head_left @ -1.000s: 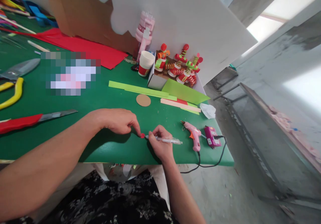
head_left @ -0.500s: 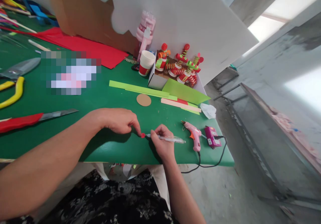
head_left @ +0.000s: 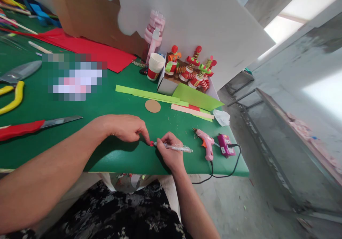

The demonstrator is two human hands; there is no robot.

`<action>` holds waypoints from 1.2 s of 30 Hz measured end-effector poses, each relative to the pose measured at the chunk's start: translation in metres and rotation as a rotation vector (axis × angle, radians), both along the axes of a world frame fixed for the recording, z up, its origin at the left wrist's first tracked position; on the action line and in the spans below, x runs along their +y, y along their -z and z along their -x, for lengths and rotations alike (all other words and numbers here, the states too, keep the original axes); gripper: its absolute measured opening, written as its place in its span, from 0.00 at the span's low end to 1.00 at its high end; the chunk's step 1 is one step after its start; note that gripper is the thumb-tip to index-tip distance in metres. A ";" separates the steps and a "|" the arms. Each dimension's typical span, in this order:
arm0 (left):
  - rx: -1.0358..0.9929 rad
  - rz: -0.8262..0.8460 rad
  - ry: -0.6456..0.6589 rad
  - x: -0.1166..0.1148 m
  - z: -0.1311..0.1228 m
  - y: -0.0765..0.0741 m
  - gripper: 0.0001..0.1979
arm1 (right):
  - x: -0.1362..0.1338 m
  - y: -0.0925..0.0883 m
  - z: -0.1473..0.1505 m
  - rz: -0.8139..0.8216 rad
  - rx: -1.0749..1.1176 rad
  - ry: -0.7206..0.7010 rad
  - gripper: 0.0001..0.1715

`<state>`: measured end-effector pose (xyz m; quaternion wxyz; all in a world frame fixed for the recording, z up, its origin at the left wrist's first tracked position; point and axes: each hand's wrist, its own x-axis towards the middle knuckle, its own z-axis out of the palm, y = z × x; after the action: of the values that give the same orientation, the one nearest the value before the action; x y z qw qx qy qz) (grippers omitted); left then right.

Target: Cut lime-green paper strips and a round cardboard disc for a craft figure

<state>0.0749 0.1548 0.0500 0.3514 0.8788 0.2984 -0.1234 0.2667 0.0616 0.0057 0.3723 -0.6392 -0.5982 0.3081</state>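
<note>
A tiny red piece (head_left: 151,143) lies on the green tabletop (head_left: 114,160), pinned down by the index fingertip of my left hand (head_left: 129,129). The other fingers of that hand are curled under. In my right hand (head_left: 170,151) is a clear-barrelled pen (head_left: 179,148), pinched between thumb and fingers. Its tip meets the right side of the red piece; whether it leaves a mark is too small to tell. Just beyond the hands rests a brown cardboard disc (head_left: 153,106).
To the right are a pink glue gun (head_left: 208,145) and a purple power block (head_left: 226,145) with a black cord. A red-handled knife (head_left: 24,128) and yellow-handled scissors (head_left: 17,96) lie left. Behind stand paper cups (head_left: 155,67), green paper strips (head_left: 149,95) and a box (head_left: 168,84) of paper figures.
My right hand and the pen have shifted slightly left, bringing the tip closer over the red piece. My left hand stays in place.
</note>
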 end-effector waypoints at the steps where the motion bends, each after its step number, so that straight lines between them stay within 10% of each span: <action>1: -0.003 -0.002 -0.001 0.000 0.000 0.000 0.31 | 0.000 0.000 0.000 0.003 0.001 -0.001 0.14; 20: -0.004 0.000 0.001 -0.001 0.000 -0.002 0.33 | -0.001 -0.002 -0.011 0.012 0.262 0.009 0.14; 29: -0.023 -0.032 0.023 0.000 0.001 0.000 0.33 | -0.024 -0.015 -0.025 -0.192 -0.157 -0.366 0.15; 36: -0.056 -0.013 -0.001 0.002 0.001 0.002 0.32 | -0.042 -0.013 -0.013 -0.217 -0.299 -0.304 0.15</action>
<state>0.0739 0.1565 0.0478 0.3541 0.8839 0.2898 -0.0965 0.2799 0.0200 0.0191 0.2954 -0.5365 -0.7658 0.1961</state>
